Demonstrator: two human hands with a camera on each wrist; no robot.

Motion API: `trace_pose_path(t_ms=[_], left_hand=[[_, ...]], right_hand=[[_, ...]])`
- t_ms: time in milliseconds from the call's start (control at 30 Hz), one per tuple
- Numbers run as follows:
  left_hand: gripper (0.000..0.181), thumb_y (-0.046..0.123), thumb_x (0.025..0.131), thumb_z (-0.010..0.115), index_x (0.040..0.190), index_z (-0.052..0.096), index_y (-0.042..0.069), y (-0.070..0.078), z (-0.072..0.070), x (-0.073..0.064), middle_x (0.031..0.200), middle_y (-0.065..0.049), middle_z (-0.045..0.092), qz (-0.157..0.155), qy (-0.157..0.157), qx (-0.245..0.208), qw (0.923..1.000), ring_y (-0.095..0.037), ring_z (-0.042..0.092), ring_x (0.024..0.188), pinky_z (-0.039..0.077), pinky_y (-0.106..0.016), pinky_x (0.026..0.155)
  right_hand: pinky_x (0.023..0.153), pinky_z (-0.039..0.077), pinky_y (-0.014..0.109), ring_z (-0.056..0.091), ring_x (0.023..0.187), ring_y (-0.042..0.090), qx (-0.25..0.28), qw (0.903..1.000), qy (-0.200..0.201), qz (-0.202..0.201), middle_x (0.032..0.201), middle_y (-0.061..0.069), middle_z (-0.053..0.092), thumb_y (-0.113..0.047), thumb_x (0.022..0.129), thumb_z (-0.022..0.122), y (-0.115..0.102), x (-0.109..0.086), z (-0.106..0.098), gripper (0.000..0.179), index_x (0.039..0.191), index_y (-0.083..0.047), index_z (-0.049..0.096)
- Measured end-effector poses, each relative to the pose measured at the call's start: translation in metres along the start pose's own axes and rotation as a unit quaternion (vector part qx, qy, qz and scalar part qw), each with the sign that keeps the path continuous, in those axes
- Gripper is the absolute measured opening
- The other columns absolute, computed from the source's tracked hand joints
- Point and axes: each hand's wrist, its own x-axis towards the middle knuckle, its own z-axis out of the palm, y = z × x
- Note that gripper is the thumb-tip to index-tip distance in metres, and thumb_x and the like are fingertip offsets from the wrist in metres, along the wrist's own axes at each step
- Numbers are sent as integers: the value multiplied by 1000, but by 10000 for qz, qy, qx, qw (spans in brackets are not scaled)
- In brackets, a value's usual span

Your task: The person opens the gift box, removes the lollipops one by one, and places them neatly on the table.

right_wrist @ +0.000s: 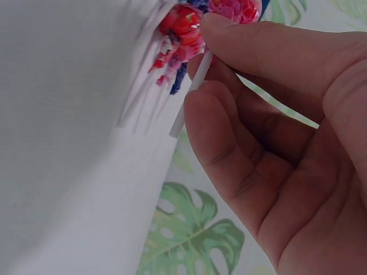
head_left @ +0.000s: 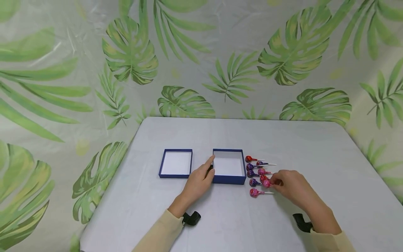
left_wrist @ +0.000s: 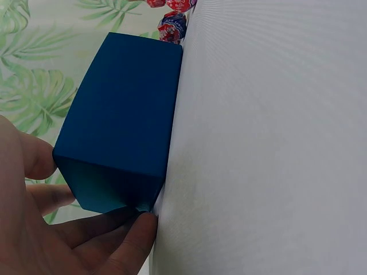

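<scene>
A deep blue box [head_left: 229,180] with a white inside stands open-topped at the middle of the table. My left hand [head_left: 199,181] rests along its left wall, fingertips touching the side and corner; in the left wrist view the fingers lie against the blue box [left_wrist: 123,103]. To the right, my right hand [head_left: 292,187] pinches a pink-wrapped lollipop [head_left: 266,183] by its white stick [right_wrist: 198,77], between thumb and index finger. Its wrapped head overlaps a red lollipop [head_left: 263,178]. Several other lollipops lie beside the box, among them a pink one [head_left: 253,193] nearest me.
Left of the box lies a shallower blue-rimmed lid [head_left: 175,176], white side up. A white cloth covers the table [head_left: 236,217]. Behind it hangs a leaf-patterned curtain [head_left: 239,42]. Purple lollipops [head_left: 250,167] and a red lollipop [head_left: 248,159] sit close along the box's right wall.
</scene>
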Motion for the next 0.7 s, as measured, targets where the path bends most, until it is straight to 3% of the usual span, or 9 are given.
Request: trace_pose_path(t_ms=[700], left_hand=[[53, 33, 107, 41, 159, 33, 25, 0, -1, -1, 153, 0, 46, -49, -51, -70, 10000, -15, 42, 139, 40, -40, 111]], right_hand=[[62, 49, 34, 54, 68, 10, -48, 9997, -247, 61, 76, -9, 63, -9, 82, 81, 14, 0, 19, 12, 81, -18, 73]])
